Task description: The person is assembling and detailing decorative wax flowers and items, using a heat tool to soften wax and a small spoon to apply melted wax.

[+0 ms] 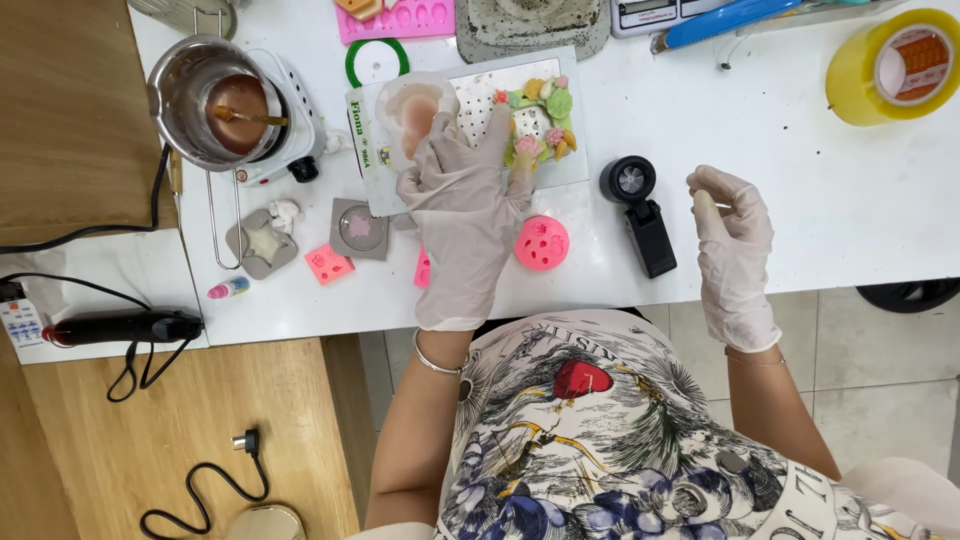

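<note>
Your left hand (pixel 462 205) is spread flat, holding nothing, fingertips on the white tray (pixel 480 100) of small wax flowers (pixel 543 118). Your right hand (pixel 733 240) pinches a tiny pale piece (pixel 705 199) above the desk (pixel 800 180).

A white-gloved left hand (pixel 462 215) is seen at the centre of the frame, its fingers spread over a clear flat plastic sheet (pixel 470 100) on which small pastel flower-shaped pieces (pixel 543 118) are arranged. A white-gloved right hand (pixel 733 245) is held at centre right, fingertips pinched together. Between them a round pink silicone mould (pixel 542 243) and a black handheld device (pixel 640 210) are laid on the white table (pixel 780 150). A steel pot (pixel 205 95) is set on a small white hotplate (pixel 290 130) at upper left.
</note>
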